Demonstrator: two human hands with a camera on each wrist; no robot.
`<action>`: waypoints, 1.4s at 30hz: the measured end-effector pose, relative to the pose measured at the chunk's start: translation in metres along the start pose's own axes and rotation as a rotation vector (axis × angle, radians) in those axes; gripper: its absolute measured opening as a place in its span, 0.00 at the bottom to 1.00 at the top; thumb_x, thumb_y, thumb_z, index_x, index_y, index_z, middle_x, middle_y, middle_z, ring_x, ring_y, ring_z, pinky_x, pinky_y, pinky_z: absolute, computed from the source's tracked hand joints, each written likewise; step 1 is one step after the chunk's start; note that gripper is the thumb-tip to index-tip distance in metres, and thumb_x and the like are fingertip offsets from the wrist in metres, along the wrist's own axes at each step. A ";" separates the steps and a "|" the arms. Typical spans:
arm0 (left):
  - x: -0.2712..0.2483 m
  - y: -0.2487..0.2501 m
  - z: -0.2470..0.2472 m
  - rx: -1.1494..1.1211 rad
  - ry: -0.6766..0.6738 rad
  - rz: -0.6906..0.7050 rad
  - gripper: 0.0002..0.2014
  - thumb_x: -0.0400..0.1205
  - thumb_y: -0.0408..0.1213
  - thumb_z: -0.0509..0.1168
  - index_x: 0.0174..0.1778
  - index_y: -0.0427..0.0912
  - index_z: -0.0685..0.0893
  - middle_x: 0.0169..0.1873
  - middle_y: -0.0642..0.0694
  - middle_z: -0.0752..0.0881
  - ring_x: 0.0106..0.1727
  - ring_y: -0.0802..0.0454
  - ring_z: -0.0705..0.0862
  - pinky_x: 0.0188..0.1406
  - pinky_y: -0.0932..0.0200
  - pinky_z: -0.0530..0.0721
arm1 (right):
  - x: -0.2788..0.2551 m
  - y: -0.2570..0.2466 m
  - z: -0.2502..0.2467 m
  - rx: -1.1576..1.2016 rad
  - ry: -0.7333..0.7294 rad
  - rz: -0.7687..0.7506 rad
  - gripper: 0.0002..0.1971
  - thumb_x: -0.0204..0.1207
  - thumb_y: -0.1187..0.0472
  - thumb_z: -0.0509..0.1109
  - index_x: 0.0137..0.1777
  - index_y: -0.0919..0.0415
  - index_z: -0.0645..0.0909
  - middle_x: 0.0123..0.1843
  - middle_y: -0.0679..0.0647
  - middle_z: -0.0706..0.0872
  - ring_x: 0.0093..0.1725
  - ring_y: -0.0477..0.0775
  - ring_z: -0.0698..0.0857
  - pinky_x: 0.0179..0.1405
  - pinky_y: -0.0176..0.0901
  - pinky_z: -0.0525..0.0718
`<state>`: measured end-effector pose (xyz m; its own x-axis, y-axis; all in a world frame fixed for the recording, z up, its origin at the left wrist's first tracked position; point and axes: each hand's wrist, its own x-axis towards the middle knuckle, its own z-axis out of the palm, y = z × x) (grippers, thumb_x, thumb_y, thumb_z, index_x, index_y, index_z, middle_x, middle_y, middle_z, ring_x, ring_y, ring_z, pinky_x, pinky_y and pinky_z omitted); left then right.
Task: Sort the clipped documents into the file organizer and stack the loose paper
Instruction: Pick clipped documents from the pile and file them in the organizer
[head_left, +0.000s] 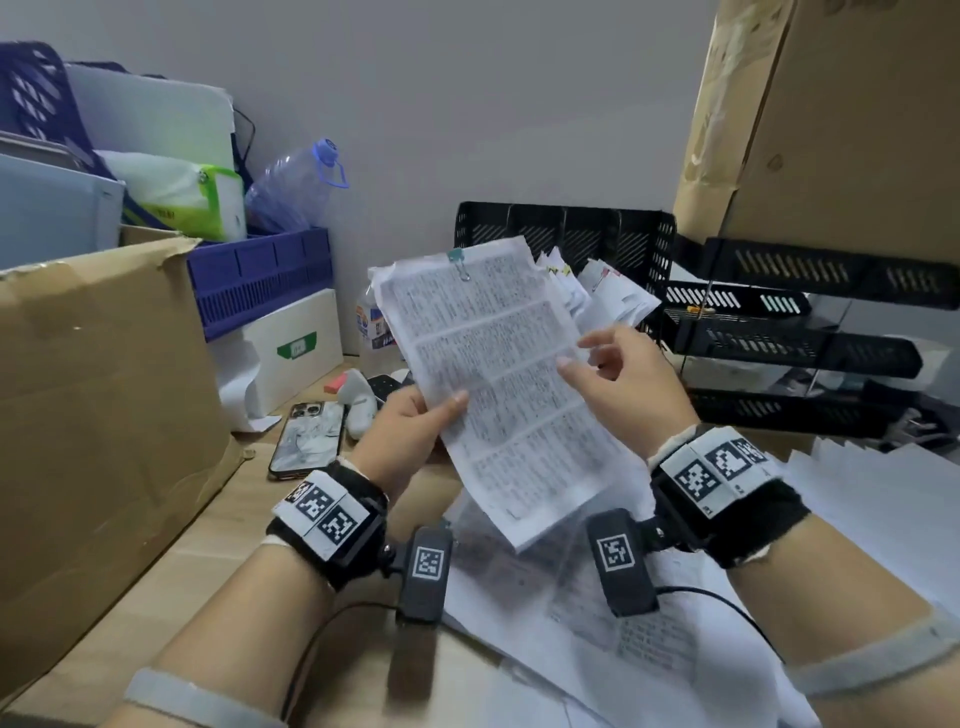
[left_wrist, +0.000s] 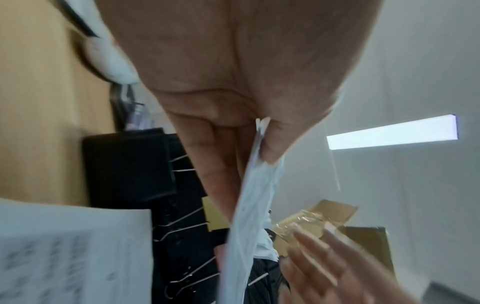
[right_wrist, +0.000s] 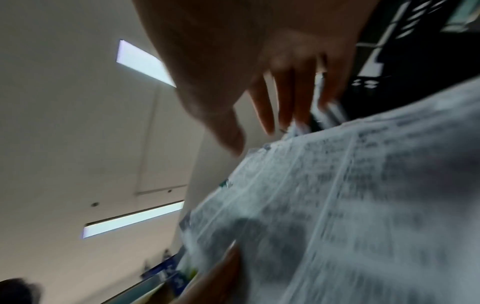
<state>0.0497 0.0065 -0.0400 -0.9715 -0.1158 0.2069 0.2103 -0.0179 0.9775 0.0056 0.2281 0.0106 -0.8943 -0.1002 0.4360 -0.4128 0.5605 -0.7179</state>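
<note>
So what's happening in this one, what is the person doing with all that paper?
A person is sorting papers at a cluttered wooden desk. The left hand grips a printed white document bundle, fastened at its top by a green paper clip, and holds it up off the desk. The right hand is open at the bundle's right edge, not gripping it. Behind stands the black mesh file organizer, already holding some papers. Loose white sheets lie spread on the desk, not yet stacked.

Left hand (head_left: 410, 431) pinching (right hand (head_left: 626, 384) loose)
</note>
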 end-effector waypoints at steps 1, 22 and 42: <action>0.001 0.008 0.005 0.017 -0.003 0.061 0.10 0.89 0.35 0.62 0.58 0.41 0.88 0.47 0.46 0.95 0.47 0.49 0.94 0.39 0.57 0.92 | -0.003 -0.012 0.000 0.027 -0.128 0.007 0.34 0.71 0.35 0.73 0.72 0.51 0.71 0.59 0.49 0.82 0.55 0.49 0.86 0.58 0.51 0.87; 0.116 0.013 0.028 1.102 -0.149 0.018 0.24 0.81 0.52 0.61 0.76 0.64 0.78 0.82 0.39 0.67 0.83 0.37 0.69 0.81 0.39 0.70 | 0.071 -0.097 -0.048 0.534 0.120 0.023 0.05 0.83 0.62 0.65 0.47 0.51 0.76 0.43 0.52 0.83 0.47 0.63 0.88 0.47 0.67 0.91; 0.131 0.017 -0.008 0.680 0.028 0.003 0.36 0.85 0.26 0.55 0.90 0.42 0.49 0.90 0.46 0.51 0.89 0.48 0.56 0.68 0.72 0.53 | 0.135 -0.105 0.045 0.377 -0.071 0.134 0.10 0.82 0.68 0.60 0.61 0.57 0.73 0.51 0.53 0.79 0.55 0.66 0.85 0.38 0.66 0.92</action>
<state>-0.0727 -0.0172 0.0033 -0.9658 -0.1406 0.2177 0.0887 0.6100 0.7874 -0.0795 0.1188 0.1207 -0.9489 -0.1100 0.2958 -0.3139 0.2334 -0.9203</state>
